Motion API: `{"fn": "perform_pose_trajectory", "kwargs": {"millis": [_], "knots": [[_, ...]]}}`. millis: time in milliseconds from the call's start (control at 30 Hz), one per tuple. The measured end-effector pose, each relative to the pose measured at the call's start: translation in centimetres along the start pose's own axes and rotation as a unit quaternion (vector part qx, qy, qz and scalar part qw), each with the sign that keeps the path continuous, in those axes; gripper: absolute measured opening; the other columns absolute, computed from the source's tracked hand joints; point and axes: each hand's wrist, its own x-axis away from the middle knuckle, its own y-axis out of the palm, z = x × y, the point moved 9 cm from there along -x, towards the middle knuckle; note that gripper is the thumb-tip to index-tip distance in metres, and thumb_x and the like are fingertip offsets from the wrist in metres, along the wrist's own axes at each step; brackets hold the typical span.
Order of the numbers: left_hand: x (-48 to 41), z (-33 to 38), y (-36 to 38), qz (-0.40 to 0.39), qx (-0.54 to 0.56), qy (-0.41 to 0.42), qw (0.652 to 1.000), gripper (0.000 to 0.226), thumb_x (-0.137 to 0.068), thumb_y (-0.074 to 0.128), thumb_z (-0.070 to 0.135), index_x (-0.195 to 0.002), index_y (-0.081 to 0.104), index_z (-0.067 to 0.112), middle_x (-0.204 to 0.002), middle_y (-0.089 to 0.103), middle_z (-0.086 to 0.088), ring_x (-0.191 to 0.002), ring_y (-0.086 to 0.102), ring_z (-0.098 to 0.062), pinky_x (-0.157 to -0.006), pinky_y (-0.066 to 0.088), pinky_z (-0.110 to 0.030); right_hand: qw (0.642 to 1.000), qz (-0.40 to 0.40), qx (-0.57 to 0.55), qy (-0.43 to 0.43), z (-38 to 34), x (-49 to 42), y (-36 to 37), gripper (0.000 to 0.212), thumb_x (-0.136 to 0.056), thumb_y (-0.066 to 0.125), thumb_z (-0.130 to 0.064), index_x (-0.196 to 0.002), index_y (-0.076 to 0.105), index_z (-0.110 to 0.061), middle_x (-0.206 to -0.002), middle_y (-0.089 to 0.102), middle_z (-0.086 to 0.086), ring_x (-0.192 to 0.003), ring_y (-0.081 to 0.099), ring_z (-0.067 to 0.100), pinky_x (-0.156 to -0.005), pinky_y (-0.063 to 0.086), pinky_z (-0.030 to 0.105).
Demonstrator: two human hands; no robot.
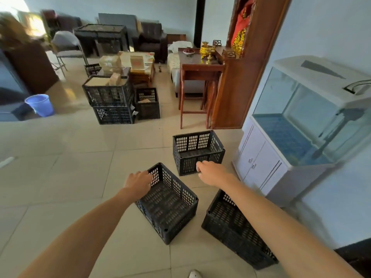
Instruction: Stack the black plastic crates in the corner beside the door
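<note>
Three empty black plastic crates stand on the tiled floor in front of me. The far crate [197, 151] sits near the cabinet. The middle crate [168, 203] lies at an angle below it. The right crate [236, 227] is partly hidden under my right forearm. My left hand [138, 182] rests at the far left rim of the middle crate, fingers spread. My right hand [209, 172] hovers in front of the far crate's near wall, fingers loosely curled, holding nothing.
A white cabinet [259, 163] carrying a fish tank [305, 115] stands at the right wall. Further back are stacked crates filled with boxes [109, 101], a smaller crate [147, 104], a wooden table [197, 77] and a blue bucket [40, 105].
</note>
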Motion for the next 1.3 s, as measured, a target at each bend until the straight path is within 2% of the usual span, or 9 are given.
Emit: {"fn": "perform_pose_trajectory", "kwargs": {"millis": [233,400,633,800,933,1100,1300], "knots": [[-6.3,-6.9,-2.9,0.007,-0.001,-0.046,0.999,0.027,-0.095,0.046,0.023,-0.118,0.06,0.02,-0.123,0.06,-0.002,-0.116,0.057,-0.024,-0.094,0.045,-0.039,0.999,-0.003,0.004,-0.031,-0.3,-11.3,-3.0,0.023,-0.096,0.041,-0.024,-0.116,0.05,-0.017,-0.121,0.057,0.007,-0.109,0.055,0.028,-0.081,0.043,0.041],[-9.6,-14.1,-5.6,0.041,0.052,-0.095,0.993,0.027,-0.096,0.047,0.028,-0.121,0.058,0.023,-0.122,0.06,-0.001,-0.115,0.057,-0.023,-0.091,0.044,-0.037,1.0,0.02,0.022,0.003,-1.0,-20.4,-5.4,0.025,-0.095,0.04,-0.017,-0.117,0.052,-0.014,-0.121,0.059,0.008,-0.109,0.057,0.03,-0.08,0.044,0.04],[-10.2,-26.6,-1.8,0.002,0.061,-0.167,0.984,0.029,-0.096,0.048,0.029,-0.124,0.057,0.024,-0.124,0.06,0.0,-0.116,0.057,-0.022,-0.089,0.043,-0.034,0.991,-0.054,0.053,-0.114,-13.4,-31.2,-1.6,0.022,-0.095,0.038,-0.017,-0.112,0.052,-0.015,-0.117,0.061,0.011,-0.104,0.058,0.03,-0.073,0.042,0.037],[-13.2,-37.3,-2.0,0.034,0.076,-0.193,0.978,0.029,-0.097,0.048,0.028,-0.125,0.057,0.023,-0.124,0.06,0.0,-0.116,0.057,-0.023,-0.09,0.043,-0.035,0.986,-0.041,0.029,-0.158,-23.9,-40.0,-2.8,0.021,-0.094,0.036,-0.019,-0.108,0.052,-0.017,-0.113,0.062,0.008,-0.097,0.057,0.027,-0.071,0.041,0.035],[-16.4,-46.1,-1.6,0.045,0.084,-0.184,0.978,0.03,-0.098,0.049,0.03,-0.126,0.056,0.023,-0.126,0.06,0.001,-0.117,0.057,-0.023,-0.09,0.042,-0.035,0.99,0.002,-0.014,-0.139,-30.0,-47.2,-4.6,0.022,-0.095,0.035,-0.019,-0.108,0.053,-0.018,-0.113,0.062,0.006,-0.095,0.057,0.027,-0.072,0.043,0.035],[-20.8,-56.2,-2.5,0.053,0.074,-0.168,0.982,0.029,-0.097,0.05,0.031,-0.124,0.057,0.025,-0.124,0.061,0.001,-0.116,0.057,-0.023,-0.09,0.043,-0.036,0.995,0.009,-0.035,-0.089,-34.3,-55.4,-5.7,0.019,-0.094,0.039,-0.017,-0.105,0.054,-0.019,-0.112,0.062,0.005,-0.096,0.057,0.027,-0.069,0.039,0.032],[-28.8,-63.0,-2.6,0.044,0.069,-0.136,0.987,0.027,-0.096,0.051,0.032,-0.122,0.057,0.026,-0.122,0.062,0.003,-0.114,0.058,-0.022,-0.091,0.043,-0.036,0.997,-0.007,-0.053,-0.064,-36.0,-63.7,-5.4,0.025,-0.092,0.036,-0.011,-0.106,0.054,-0.021,-0.116,0.061,0.002,-0.097,0.057,0.026,-0.069,0.039,0.032]]}}
